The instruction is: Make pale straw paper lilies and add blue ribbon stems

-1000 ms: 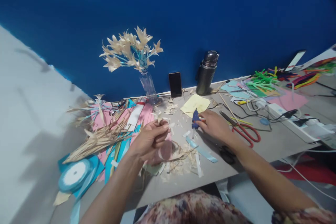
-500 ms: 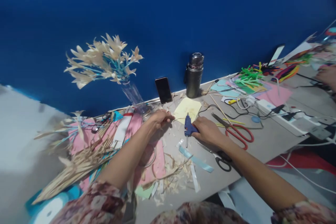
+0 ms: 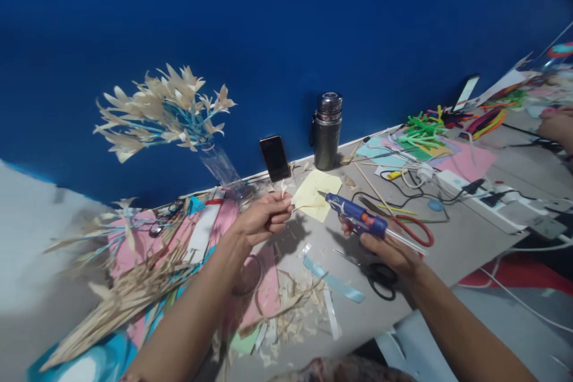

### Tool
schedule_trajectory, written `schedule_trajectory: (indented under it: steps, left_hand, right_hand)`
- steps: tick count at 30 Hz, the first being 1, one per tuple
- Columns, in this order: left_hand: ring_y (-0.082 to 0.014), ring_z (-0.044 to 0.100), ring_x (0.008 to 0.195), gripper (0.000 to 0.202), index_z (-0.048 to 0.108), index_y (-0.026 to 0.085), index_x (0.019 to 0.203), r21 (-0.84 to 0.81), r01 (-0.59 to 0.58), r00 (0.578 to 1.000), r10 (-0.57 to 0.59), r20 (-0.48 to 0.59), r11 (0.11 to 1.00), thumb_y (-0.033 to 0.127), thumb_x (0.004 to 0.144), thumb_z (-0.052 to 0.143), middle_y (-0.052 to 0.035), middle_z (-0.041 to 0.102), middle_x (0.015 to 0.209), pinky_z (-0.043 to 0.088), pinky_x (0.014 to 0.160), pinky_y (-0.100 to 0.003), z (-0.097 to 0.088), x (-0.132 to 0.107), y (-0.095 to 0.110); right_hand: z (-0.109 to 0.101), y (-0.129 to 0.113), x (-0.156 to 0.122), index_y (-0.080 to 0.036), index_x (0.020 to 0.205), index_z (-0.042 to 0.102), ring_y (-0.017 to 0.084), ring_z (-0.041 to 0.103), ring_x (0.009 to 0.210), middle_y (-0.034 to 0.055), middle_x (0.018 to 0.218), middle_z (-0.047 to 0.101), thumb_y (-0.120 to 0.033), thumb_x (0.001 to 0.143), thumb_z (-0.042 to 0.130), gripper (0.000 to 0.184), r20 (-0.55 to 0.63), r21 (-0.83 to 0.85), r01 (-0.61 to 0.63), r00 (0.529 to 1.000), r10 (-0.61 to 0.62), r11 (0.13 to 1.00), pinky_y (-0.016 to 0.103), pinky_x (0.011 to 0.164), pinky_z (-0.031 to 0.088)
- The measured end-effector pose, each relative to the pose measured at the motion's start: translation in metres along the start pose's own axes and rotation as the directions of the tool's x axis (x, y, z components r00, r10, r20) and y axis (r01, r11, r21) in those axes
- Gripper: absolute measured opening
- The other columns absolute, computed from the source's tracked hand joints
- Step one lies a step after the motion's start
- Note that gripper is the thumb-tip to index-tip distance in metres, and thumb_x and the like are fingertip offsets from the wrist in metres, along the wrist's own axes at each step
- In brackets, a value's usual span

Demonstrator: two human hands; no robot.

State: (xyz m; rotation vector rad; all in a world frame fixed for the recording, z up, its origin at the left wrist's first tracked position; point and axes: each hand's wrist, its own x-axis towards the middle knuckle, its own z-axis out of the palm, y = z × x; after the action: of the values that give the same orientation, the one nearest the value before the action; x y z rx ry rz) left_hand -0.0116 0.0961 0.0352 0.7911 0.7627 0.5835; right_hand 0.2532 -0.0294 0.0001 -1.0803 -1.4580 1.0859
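Note:
My right hand (image 3: 391, 250) is wrapped round a blue hot glue gun (image 3: 360, 215). The gun is raised off the table, its nozzle points left, and a clear glue stick (image 3: 409, 242) juts from its back. Facing it, my left hand (image 3: 264, 216) pinches a small pale husk piece (image 3: 283, 188) between thumb and fingertips; a thin strand sticks out toward the gun. Nozzle and husk piece are apart. Beneath them lies a yellow paper (image 3: 319, 182) with brownish smears. Black-handled scissors (image 3: 381, 280) rest below my right hand, and red-handled scissors (image 3: 418, 231) lie beyond it.
A clear vase (image 3: 221, 167) of pale husk flowers leans at the back left, near a propped phone (image 3: 274, 158) and a steel flask (image 3: 327, 134). Dried husks (image 3: 111, 310) and scraps (image 3: 304, 304) cover the front left. Cords run to a power strip (image 3: 478, 200). Another person's hand (image 3: 557, 125) is far right.
My right hand has lifted the glue gun off the table and turned it, nozzle leftward. My left hand has risen and turned, bringing the pinched husk piece into view.

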Motion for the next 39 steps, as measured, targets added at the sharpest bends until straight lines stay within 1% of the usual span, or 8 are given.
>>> schedule_trajectory:
  steps: [2, 7, 10, 17, 20, 25, 33, 39]
  left_hand:
    - [-0.0002, 0.029, 0.042, 0.028, 0.057, 0.013, 0.081, -0.046, 0.002, 0.999, -0.001, 0.038, 0.999, 0.012, 0.071, 0.083, 0.0037, 0.054, 0.064, 0.019, 0.036, -0.010, 0.008, -0.009, -0.003]
    - [0.0005, 0.026, 0.040, 0.028, 0.058, 0.013, 0.081, -0.071, 0.016, 1.000, -0.017, 0.000, 0.997, 0.010, 0.069, 0.084, 0.0038, 0.054, 0.063, 0.015, 0.036, -0.011, 0.019, -0.020, -0.007]
    - [0.0007, 0.024, 0.040, 0.027, 0.059, 0.013, 0.082, -0.068, 0.019, 1.000, -0.020, -0.014, 0.997, 0.009, 0.069, 0.082, 0.0047, 0.053, 0.061, 0.012, 0.036, -0.011, 0.023, -0.023, -0.006]
    - [0.0008, 0.023, 0.040, 0.027, 0.060, 0.011, 0.083, -0.060, 0.018, 1.000, -0.018, 0.003, 0.998, 0.009, 0.067, 0.083, 0.0046, 0.052, 0.061, 0.009, 0.036, -0.012, 0.031, -0.026, -0.006]
    - [0.0008, 0.023, 0.040, 0.026, 0.060, 0.011, 0.082, -0.061, 0.026, 1.000, -0.026, 0.010, 0.998, 0.009, 0.068, 0.082, 0.0047, 0.051, 0.062, 0.010, 0.036, -0.012, 0.030, -0.027, -0.007]
    - [0.0005, 0.022, 0.040, 0.024, 0.059, 0.012, 0.082, -0.067, 0.028, 1.000, -0.028, 0.001, 0.997, 0.008, 0.070, 0.079, 0.0057, 0.048, 0.061, 0.011, 0.037, -0.012, 0.027, -0.029, -0.008]
    - [0.0005, 0.021, 0.040, 0.023, 0.058, 0.012, 0.081, -0.054, 0.029, 1.000, -0.028, 0.013, 0.998, 0.008, 0.071, 0.079, 0.0058, 0.048, 0.061, 0.011, 0.036, -0.012, 0.026, -0.030, -0.008]
    - [0.0004, 0.021, 0.041, 0.022, 0.059, 0.013, 0.082, -0.039, 0.020, 0.999, -0.019, 0.031, 0.999, 0.010, 0.072, 0.079, 0.0059, 0.047, 0.061, 0.011, 0.036, -0.012, 0.024, -0.029, -0.010]
  right_hand:
    - [0.008, -0.012, -0.005, -0.021, 0.109, 0.070, 0.026, 0.070, 0.090, 0.0116, 0.099, 0.073, -0.059, 0.091, 0.059, 0.044, 0.019, -0.052, 0.049, 0.999, -0.048, 0.997, 0.037, 0.082, 0.057]
    - [0.013, -0.023, -0.002, -0.020, 0.097, 0.070, 0.026, 0.066, 0.090, 0.0124, 0.098, 0.069, -0.066, 0.091, 0.055, 0.049, 0.125, -0.178, 0.238, 0.968, -0.218, 0.955, 0.037, 0.082, 0.055]
    - [0.013, -0.021, 0.001, -0.021, 0.097, 0.068, 0.025, 0.065, 0.085, 0.0109, 0.093, 0.068, -0.067, 0.092, 0.052, 0.049, 0.132, -0.191, 0.268, 0.960, -0.246, 0.944, 0.037, 0.079, 0.055]
    - [0.013, -0.005, 0.001, -0.022, 0.101, 0.067, 0.025, 0.066, 0.082, 0.0106, 0.093, 0.068, -0.055, 0.092, 0.059, 0.035, 0.174, -0.215, 0.348, 0.933, -0.315, 0.912, 0.036, 0.075, 0.056]
    - [0.012, 0.000, -0.001, -0.021, 0.100, 0.067, 0.024, 0.065, 0.080, 0.0102, 0.091, 0.067, -0.054, 0.092, 0.060, 0.035, 0.152, -0.236, 0.342, 0.938, -0.312, 0.910, 0.035, 0.072, 0.055]
    - [0.012, 0.000, -0.005, -0.021, 0.094, 0.070, 0.024, 0.064, 0.077, 0.0101, 0.088, 0.066, -0.056, 0.091, 0.061, 0.036, 0.131, -0.242, 0.265, 0.962, -0.239, 0.934, 0.036, 0.070, 0.055]
    - [0.013, -0.003, -0.002, -0.021, 0.087, 0.068, 0.022, 0.061, 0.072, 0.0075, 0.080, 0.064, -0.062, 0.090, 0.059, 0.043, 0.157, -0.261, 0.319, 0.945, -0.286, 0.911, 0.033, 0.067, 0.052]
    - [0.012, -0.006, 0.001, -0.021, 0.081, 0.064, 0.021, 0.057, 0.069, 0.0052, 0.075, 0.060, -0.064, 0.090, 0.058, 0.044, 0.182, -0.264, 0.320, 0.943, -0.279, 0.910, 0.032, 0.065, 0.049]
